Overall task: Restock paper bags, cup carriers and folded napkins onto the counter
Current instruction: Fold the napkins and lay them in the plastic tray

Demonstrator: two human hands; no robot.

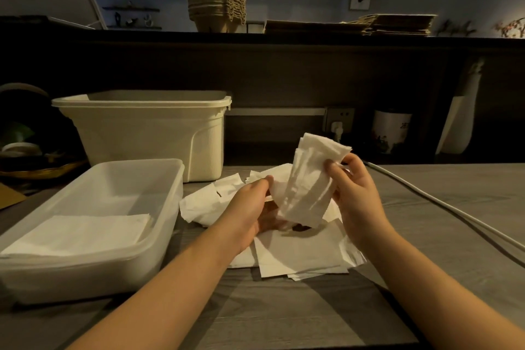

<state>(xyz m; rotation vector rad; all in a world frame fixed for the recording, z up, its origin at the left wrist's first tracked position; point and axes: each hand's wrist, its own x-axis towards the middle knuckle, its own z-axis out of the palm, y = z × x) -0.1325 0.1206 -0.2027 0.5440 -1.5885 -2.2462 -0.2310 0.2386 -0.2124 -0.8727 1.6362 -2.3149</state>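
A folded white napkin is held up off the grey surface, to the right of the clear tub and higher than its rim. It is a narrow, creased strip. Its long axis stands nearly upright, with the top end leaning a little to the right and away from the person and the bottom end hanging down toward them.

The right hand is on the side of the napkin away from the clear tub. It pinches the napkin's upper right edge between thumb and curled fingers. The left hand lies between the clear tub and the napkin, lower than the right, palm turned inward and fingers bent toward the napkin's left edge. Whether it actually grips the paper cannot be told.

Loose napkins are scattered flat on the surface under both hands, just right of the clear tub. A flat stack of folded napkins lies inside the tub at its near left end. A cream bin stands directly behind the tub.

Beyond and above the tub runs a high ledge. It carries stacked cup carriers and, further right, flat paper bags.
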